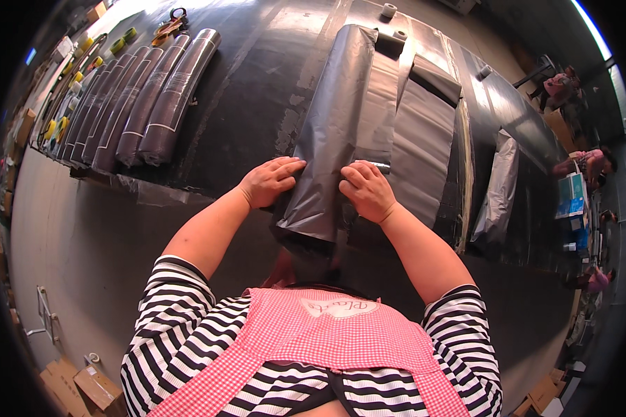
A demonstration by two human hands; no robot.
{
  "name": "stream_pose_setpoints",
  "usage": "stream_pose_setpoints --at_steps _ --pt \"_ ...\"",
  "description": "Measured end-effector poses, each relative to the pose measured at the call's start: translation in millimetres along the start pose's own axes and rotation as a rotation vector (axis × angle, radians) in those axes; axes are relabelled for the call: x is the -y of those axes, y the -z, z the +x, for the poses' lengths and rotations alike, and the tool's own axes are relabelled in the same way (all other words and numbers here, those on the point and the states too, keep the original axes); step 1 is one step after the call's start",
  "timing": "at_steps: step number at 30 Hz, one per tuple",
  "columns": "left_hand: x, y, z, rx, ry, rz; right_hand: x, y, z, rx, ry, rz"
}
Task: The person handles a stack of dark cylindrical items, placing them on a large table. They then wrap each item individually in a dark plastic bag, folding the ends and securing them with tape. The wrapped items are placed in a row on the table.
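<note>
A long grey plastic sleeve [332,118] lies lengthwise before me on the dark table, its near end hanging past the edge. Whether something is inside it cannot be made out. My left hand [271,182] is closed at the sleeve's left side near that end, fingers curled against the film. Opposite it, my right hand [368,191] grips the right side with bent fingers. Just right of the sleeve, flat grey plastic sheets [424,142] are spread on the table.
Several dark rolls in clear wrap [181,97] lie side by side at the left. Tape rolls [124,39] stand beyond them. Another grey plastic piece [497,184] rests on the right. Small white rolls [389,10] sit at the far edge. Cardboard boxes [97,388] are on the floor.
</note>
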State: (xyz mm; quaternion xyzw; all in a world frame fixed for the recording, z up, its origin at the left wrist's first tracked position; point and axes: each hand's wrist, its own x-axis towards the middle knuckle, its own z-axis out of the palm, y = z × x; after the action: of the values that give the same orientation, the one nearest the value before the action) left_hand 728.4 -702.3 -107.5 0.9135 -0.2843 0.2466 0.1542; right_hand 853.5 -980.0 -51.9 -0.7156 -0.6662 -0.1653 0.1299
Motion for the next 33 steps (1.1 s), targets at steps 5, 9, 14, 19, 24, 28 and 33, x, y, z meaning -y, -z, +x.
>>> stream_pose_setpoints --at_steps 5,9,14,19,24,28,33 --pt "3.0 -2.1 -3.2 -0.016 -0.006 -0.005 -6.3 0.1 -7.2 0.004 -0.002 -0.013" --pt "1.4 -2.5 -6.3 -0.014 0.02 -0.012 -4.0 2.0 -3.2 -0.104 -0.009 -0.021" --pt "3.9 -3.1 -8.2 -0.026 0.021 -0.026 -6.9 4.3 3.1 -0.052 0.057 -0.003" --pt "6.7 4.7 -4.6 0.065 -0.009 -0.09 -11.8 6.3 -5.2 -0.023 0.078 0.06" --pt "-7.1 38.2 13.3 0.252 0.168 -0.486 -8.2 7.0 -44.0 0.007 -0.35 0.614" --pt "-13.1 47.2 13.4 0.373 0.831 -1.17 15.5 9.9 -50.9 -0.072 -0.892 1.539" --pt "-34.3 23.8 35.5 -0.196 0.919 -1.315 45.8 24.8 -33.2 -0.174 -0.878 1.044"
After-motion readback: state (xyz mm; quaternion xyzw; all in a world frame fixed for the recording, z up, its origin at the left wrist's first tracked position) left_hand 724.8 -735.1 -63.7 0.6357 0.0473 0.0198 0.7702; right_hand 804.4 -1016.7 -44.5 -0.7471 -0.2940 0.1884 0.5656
